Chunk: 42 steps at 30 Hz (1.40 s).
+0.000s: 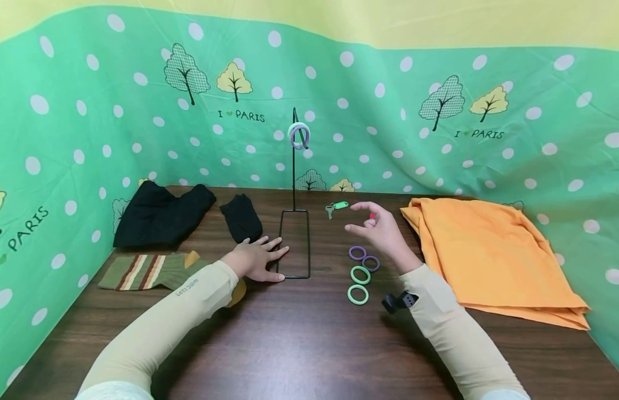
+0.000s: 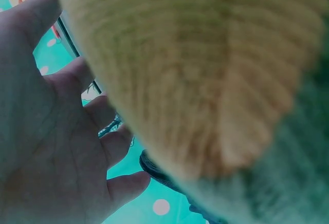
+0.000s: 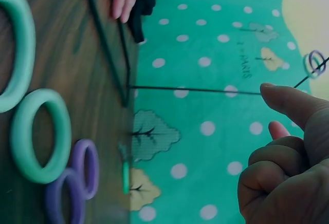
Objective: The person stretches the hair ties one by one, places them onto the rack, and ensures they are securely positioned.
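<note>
Head view: left hand (image 1: 254, 260) flat, fingers straight, pressing wire stand (image 1: 294, 244) base on tabletop (image 1: 299, 333). Right hand (image 1: 379, 230) hovers loosely curled, apparently empty; rings (image 1: 360, 274) lie just below it, nearer right.

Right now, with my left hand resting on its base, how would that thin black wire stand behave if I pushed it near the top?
The wire stand looks apt to tip: tall thin post, narrow open-frame base. It probably flexes, being slender wire. The left hand on the base likely steadies it, and the rings hung on top could swing.
</note>
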Tool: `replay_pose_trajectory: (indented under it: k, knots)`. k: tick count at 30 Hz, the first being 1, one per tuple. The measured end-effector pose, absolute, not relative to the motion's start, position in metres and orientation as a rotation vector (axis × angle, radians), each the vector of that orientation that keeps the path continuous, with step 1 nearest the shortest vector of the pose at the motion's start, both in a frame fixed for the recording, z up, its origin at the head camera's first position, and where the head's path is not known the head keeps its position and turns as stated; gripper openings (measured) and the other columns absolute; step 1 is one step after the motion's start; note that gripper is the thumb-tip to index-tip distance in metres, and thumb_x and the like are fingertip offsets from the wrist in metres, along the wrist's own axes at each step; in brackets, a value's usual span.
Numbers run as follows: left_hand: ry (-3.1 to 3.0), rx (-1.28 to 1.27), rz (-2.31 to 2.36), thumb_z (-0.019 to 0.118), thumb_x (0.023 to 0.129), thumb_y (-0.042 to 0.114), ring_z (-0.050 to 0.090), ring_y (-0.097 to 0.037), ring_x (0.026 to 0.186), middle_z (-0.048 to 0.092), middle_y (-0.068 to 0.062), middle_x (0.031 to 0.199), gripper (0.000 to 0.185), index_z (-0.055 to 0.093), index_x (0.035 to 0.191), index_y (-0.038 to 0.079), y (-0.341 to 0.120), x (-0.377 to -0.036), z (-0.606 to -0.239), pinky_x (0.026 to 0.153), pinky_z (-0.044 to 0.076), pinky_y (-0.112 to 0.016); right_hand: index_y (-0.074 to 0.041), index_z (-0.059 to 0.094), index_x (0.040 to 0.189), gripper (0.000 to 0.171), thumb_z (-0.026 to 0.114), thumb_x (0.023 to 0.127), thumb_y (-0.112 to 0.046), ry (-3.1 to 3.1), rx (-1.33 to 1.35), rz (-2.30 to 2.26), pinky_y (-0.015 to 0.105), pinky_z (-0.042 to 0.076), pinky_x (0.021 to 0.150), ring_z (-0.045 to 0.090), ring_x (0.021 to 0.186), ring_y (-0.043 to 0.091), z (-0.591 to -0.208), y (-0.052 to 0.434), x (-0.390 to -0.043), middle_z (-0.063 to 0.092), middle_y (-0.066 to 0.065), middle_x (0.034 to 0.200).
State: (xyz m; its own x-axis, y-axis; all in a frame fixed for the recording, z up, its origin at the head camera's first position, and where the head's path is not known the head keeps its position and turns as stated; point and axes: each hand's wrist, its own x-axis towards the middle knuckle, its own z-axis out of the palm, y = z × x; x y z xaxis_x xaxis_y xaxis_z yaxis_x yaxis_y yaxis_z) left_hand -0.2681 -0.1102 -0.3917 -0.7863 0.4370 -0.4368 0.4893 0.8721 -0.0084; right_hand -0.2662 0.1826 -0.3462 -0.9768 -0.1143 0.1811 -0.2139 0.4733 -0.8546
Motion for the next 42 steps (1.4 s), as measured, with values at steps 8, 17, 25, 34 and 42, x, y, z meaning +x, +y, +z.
replay_pose_trajectory:
  k: [8, 17, 25, 34, 42]
  knots:
    - [2.607, 0.675, -0.181, 0.037, 0.085, 0.071, 0.006, -0.024, 0.145, 0.002, 0.008, 0.157, 0.077, 0.009, 0.148, 0.037, -0.111, -0.268, -0.392, 0.112, 0.011, -0.056, -0.009, 0.056, 0.118, 0.046, 0.076, 0.076, -0.015, -2.68, 0.182, 1.574, 0.022, 0.028, 0.043, 0.026, 0.042, 0.004, -0.371, 0.197, -0.271, 0.022, -0.009, 0.051]
    - [2.611, 0.671, -0.182, 0.037, 0.084, 0.071, 0.007, -0.025, 0.145, 0.002, 0.008, 0.157, 0.078, 0.009, 0.148, 0.037, -0.111, -0.269, -0.392, 0.112, 0.012, -0.056, -0.002, 0.051, 0.122, 0.051, 0.074, 0.077, -0.011, -2.762, 0.15, 1.609, 0.02, 0.027, 0.039, 0.028, 0.038, 0.003, -0.397, 0.208, -0.279, 0.029, -0.011, 0.044]
    - [2.613, 0.673, -0.171, 0.038, 0.084, 0.071, 0.007, -0.025, 0.144, 0.003, 0.008, 0.157, 0.078, 0.01, 0.148, 0.037, -0.111, -0.269, -0.392, 0.112, 0.012, -0.056, 0.001, 0.051, 0.121, 0.053, 0.075, 0.076, -0.012, -2.856, 0.09, 1.627, 0.024, 0.032, 0.041, 0.04, 0.04, 0.005, -0.406, 0.212, -0.281, 0.047, -0.005, 0.047]
    - [2.609, 0.671, -0.174, 0.038, 0.084, 0.071, 0.007, -0.025, 0.144, 0.003, 0.007, 0.157, 0.078, 0.01, 0.148, 0.037, -0.111, -0.269, -0.392, 0.112, 0.014, -0.056, -0.002, 0.052, 0.12, 0.051, 0.075, 0.076, -0.012, -2.985, 0.018, 1.63, 0.023, 0.029, 0.04, 0.033, 0.04, 0.007, -0.412, 0.213, -0.285, 0.054, -0.002, 0.059]
    - [2.606, 0.669, -0.171, 0.038, 0.084, 0.071, 0.007, -0.025, 0.145, 0.002, 0.007, 0.157, 0.077, 0.01, 0.148, 0.037, -0.112, -0.269, -0.392, 0.112, 0.013, -0.055, 0.003, 0.057, 0.111, 0.049, 0.079, 0.069, -0.007, -3.049, 0.061, 1.452, 0.024, 0.041, 0.055, 0.049, 0.065, 0.013, -0.42, 0.21, -0.289, 0.057, 0.017, 0.1]
